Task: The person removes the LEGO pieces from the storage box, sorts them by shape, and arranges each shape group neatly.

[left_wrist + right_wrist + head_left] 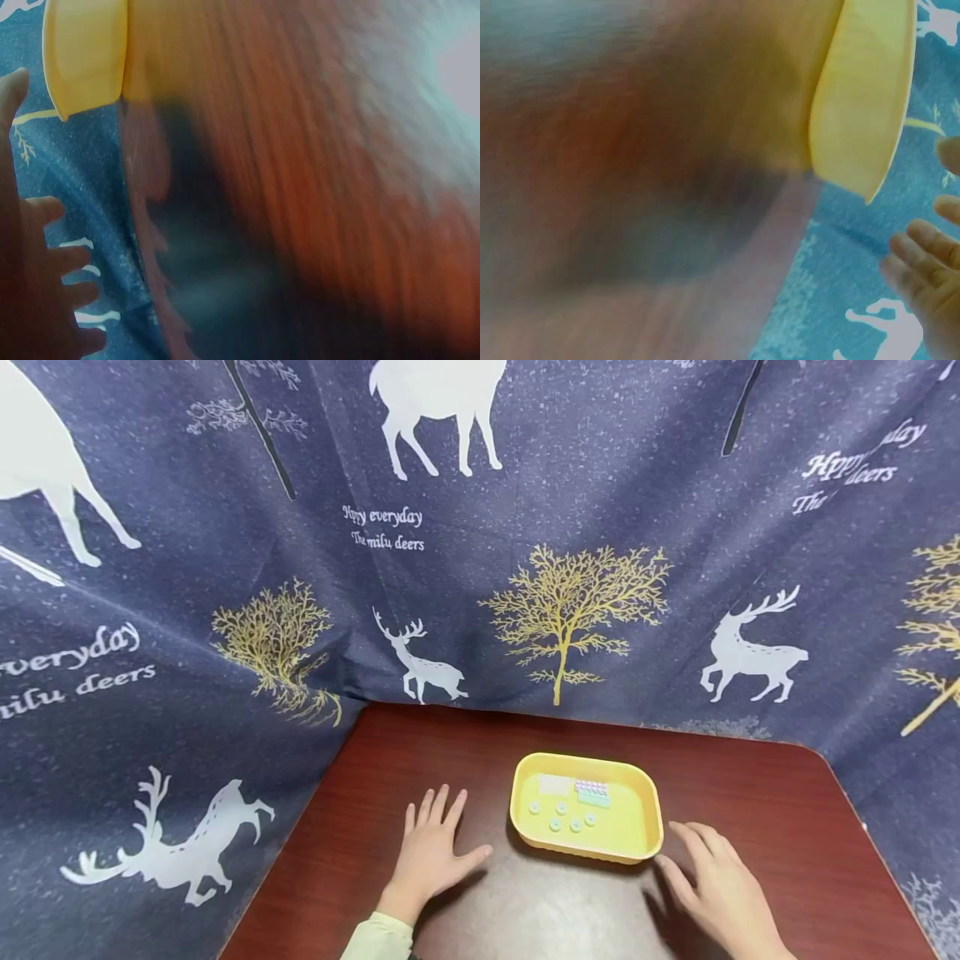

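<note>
A yellow plastic tray (633, 831) with rounded corners stands on the table. Inside it lie several small pale rings (555, 824), a white rectangular piece (554, 785) and a stack of pastel pink and mint pieces (592, 792). To the left of the tray, my left hand (431, 856) is spread with its fingers apart, holding nothing. My right hand (712, 881) is beside the tray's lower right corner, its fingers relaxed and slightly bent. In the right wrist view, the fingers (911, 255) point toward the tray wall (862, 105) and hold nothing.
The reddish-brown wooden table (420, 752) has a glossy patch near its front. A blue curtain (465, 577) printed with white deer and golden trees hangs behind the table and along its left side.
</note>
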Available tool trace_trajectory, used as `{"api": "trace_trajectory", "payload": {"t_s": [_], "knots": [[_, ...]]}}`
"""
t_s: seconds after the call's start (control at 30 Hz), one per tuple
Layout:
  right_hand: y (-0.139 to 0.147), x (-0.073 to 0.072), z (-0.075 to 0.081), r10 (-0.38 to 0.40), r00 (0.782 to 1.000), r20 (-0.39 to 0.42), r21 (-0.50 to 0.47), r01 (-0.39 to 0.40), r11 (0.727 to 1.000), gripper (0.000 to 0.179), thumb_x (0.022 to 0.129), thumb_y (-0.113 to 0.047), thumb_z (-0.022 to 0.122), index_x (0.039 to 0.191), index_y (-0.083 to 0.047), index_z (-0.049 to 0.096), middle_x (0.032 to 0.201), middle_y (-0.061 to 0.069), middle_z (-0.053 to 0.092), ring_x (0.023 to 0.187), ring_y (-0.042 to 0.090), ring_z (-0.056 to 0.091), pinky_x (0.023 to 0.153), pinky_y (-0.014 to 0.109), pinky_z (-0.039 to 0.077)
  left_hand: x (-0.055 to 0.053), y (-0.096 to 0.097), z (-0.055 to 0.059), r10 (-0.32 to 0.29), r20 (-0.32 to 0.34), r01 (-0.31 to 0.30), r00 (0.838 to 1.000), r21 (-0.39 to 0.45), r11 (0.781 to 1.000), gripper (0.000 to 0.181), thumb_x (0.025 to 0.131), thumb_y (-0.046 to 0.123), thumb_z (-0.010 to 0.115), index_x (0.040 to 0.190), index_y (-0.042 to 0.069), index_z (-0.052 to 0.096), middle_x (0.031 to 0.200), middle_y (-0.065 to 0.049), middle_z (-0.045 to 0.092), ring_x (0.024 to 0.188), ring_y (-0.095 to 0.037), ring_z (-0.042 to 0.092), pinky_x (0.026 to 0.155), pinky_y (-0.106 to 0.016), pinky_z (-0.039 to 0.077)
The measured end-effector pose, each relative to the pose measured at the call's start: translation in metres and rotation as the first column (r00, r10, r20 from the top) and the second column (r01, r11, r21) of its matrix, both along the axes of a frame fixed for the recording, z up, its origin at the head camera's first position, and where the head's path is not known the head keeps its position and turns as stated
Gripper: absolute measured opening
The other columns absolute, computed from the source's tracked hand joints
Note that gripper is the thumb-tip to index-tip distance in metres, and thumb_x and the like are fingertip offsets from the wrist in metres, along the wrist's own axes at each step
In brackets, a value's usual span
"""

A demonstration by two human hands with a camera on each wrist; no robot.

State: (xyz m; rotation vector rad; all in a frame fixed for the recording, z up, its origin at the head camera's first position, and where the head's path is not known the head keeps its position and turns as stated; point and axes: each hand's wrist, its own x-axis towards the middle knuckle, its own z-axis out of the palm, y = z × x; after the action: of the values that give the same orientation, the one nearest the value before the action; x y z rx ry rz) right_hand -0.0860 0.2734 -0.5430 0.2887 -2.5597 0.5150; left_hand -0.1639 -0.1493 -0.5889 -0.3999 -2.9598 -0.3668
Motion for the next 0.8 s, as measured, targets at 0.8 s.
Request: {"api": "trace_trajectory", "payload": {"t_s": [0.8], "knots": [[-0.037, -0.042, -0.007, 0.088, 0.996, 0.002, -0.013, -0.088, 0.996, 0.057, 0.079, -0.030, 0.087, 0.125, -0.004, 0.066, 0.116, 0.011, 0.066, 0.099, 0.033, 0.069, 0.080, 0.053, 0.060, -0.010, 0.034, 0.002, -0.044, 0.059, 0.040, 0.997, 0.072, 0.997, 0.102, 0.084, 0.090, 0.042, 0.161, 0.023, 0.036, 0.158, -0.013, 0.045, 0.144, -0.038, 0.044, 0.117, -0.066, 0.036]]}}
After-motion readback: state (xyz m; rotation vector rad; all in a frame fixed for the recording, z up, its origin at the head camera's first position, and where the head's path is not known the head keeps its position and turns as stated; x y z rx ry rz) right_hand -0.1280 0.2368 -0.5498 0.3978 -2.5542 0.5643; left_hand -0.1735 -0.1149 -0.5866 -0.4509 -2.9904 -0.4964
